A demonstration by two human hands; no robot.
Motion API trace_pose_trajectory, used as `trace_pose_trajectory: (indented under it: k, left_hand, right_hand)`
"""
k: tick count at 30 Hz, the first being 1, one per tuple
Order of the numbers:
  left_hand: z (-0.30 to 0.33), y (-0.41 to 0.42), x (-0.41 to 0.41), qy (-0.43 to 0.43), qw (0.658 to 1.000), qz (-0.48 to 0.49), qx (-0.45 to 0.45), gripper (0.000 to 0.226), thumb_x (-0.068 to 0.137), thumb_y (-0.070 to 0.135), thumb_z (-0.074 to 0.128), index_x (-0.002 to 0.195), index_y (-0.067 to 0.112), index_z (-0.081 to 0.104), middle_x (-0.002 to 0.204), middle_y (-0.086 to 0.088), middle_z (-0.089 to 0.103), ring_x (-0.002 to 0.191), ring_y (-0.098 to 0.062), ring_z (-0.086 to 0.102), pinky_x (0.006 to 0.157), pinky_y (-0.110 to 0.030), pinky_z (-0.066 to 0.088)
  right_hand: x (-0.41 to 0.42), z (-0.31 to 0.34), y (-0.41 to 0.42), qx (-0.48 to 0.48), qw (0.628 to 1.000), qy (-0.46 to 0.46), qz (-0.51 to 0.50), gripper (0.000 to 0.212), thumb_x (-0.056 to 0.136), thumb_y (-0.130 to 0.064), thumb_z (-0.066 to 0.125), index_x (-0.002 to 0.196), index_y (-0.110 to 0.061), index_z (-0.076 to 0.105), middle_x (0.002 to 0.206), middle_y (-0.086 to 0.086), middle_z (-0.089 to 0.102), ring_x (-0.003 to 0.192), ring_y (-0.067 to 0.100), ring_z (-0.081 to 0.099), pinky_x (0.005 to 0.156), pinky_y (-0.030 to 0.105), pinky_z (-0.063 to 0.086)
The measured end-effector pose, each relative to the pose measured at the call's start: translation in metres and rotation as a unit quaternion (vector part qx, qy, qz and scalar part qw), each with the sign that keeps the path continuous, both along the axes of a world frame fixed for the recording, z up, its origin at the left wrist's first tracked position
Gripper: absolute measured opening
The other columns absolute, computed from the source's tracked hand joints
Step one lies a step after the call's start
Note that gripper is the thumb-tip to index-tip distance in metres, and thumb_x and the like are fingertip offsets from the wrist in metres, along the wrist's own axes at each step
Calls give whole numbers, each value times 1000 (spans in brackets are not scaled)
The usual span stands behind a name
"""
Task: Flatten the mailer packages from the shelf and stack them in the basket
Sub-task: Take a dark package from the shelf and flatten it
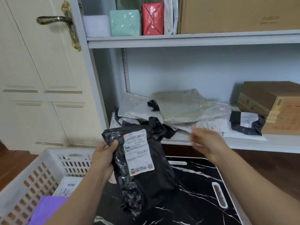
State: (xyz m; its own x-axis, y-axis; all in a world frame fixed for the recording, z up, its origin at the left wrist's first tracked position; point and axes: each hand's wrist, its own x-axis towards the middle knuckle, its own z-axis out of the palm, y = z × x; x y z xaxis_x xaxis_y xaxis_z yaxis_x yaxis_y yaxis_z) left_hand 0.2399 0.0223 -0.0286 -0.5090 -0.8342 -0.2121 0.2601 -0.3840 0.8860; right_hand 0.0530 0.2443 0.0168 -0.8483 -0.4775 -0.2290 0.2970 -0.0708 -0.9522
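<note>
A black mailer (142,166) hangs in the lower middle of the frame, crumpled and glossy, with a white shipping label (138,153) facing the camera. The left hand (103,158) grips it by its upper left edge, thumb curled over the front and fingers behind. It is held above a black marble-patterned board (194,192) with white veins and a slot handle on its right side.

The right hand (206,142) is just right of the mailer, not touching it; it is blurred, the fingers look loosely spread and hold nothing (how wide exactly, I cannot tell).

In the lower left corner stands a white slotted basket (32,176). Inside it lie a white package with a label (68,186) and a purple one (47,210), partly hidden by the left forearm.

Behind the hands, across the middle of the frame, the lower shelf (243,143) carries a loose heap of mailers (175,108): grey, clear and black ones overlapping. Right of the heap lies another black mailer (246,124), beside stacked cardboard boxes (272,104) at the right edge.

On the upper shelf (178,40) stand a mint-green parcel (125,22), a red parcel (152,18) just beside it, some white mailers and a big cardboard box (235,13). A cream door with a brass handle (53,19) fills the upper left.
</note>
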Motion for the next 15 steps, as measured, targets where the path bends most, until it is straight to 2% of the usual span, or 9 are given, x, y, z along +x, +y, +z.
trace_pose_trajectory:
  k: [3,5,6,8,10,12,14,15]
  left_hand:
    - [9,26,-22,11,1000,-22,-19,17,92,-1,54,81,11,57,70,-8,72,60,-20,69,66,-39,58]
    - [14,36,-27,17,999,-26,-31,14,93,0,54,85,11,58,84,-13,71,71,-25,67,77,-46,53]
    - [15,38,-27,18,999,-25,-38,13,93,1,54,88,11,58,90,-14,69,76,-27,65,80,-49,50]
    - [16,39,-25,7,998,-28,-51,11,93,2,54,93,12,58,95,-15,67,79,-28,63,77,-49,48]
    - [15,39,-24,5,997,-41,-67,14,93,0,55,103,8,59,99,-14,69,87,-31,65,82,-50,49]
    - [11,38,-23,4,994,-59,-88,23,91,-1,56,113,4,59,103,-14,71,97,-34,65,85,-53,50]
    - [7,36,-23,-9,991,-73,-115,24,91,0,57,115,4,60,98,-10,73,95,-32,67,73,-49,52]
    - [6,35,-24,-19,989,-74,-124,23,90,1,58,113,4,61,94,-8,74,90,-29,68,69,-44,52]
  right_hand:
    - [32,-13,-30,43,992,51,102,19,85,-30,72,80,-15,60,82,7,67,76,18,64,69,29,54]
    - [44,-20,-43,36,992,93,84,30,79,-31,77,96,-11,60,93,10,70,83,20,66,77,32,54]
    - [46,-21,-46,43,989,125,61,37,79,-27,78,103,-10,56,93,8,68,82,19,66,77,31,53]
    - [45,-20,-47,88,973,214,12,49,78,-25,79,113,-17,46,86,0,61,80,16,62,75,30,49]
    - [41,-22,-49,110,959,260,10,51,78,-33,78,115,-27,43,87,-5,58,83,15,59,76,31,47]
    - [37,-24,-53,133,956,262,29,39,80,-44,73,107,-27,50,91,-6,57,84,15,56,74,29,42]
    - [27,-32,-59,134,964,230,8,24,85,-42,68,90,-22,55,89,2,60,80,20,56,71,32,43]
    - [20,-37,-63,107,977,185,-20,23,87,-39,66,85,-18,57,90,7,64,82,25,60,74,36,47]
